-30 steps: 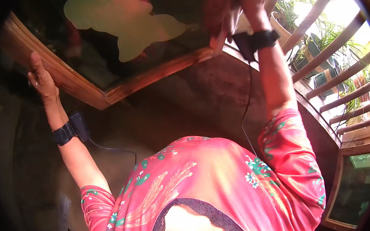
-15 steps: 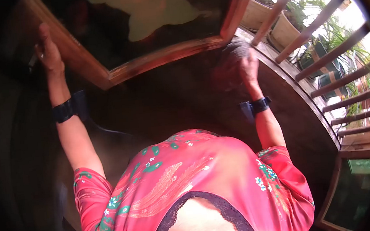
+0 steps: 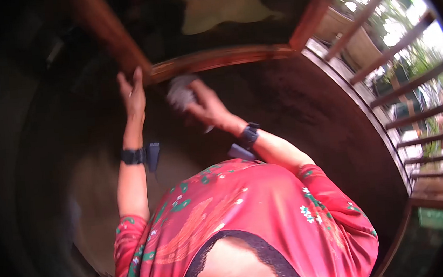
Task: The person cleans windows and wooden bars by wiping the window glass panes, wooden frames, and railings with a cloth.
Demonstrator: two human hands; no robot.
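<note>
My right hand (image 3: 209, 107) is closed on a crumpled grey cloth (image 3: 180, 92), blurred by motion, just below the bottom rail of a wooden-framed panel (image 3: 226, 60). The panel has a dark, glossy middle with a pale yellowish shape on it. At the panel's lower left corner, my left hand (image 3: 134, 98) is raised with fingers stretched and apart. Its fingertips reach the edge of the frame; whether they press on it I cannot tell. Both wrists carry a black band with a small box.
Wooden railing bars (image 3: 376, 52) run down the right side, with potted plants (image 3: 354, 37) behind them in bright light. A second wooden-framed pane (image 3: 422, 242) stands at the lower right. The left side is dark and hard to make out.
My right hand has swept left with the cloth, from the panel's lower right corner to near its lower left. My left hand has moved right and down along the frame to its corner.
</note>
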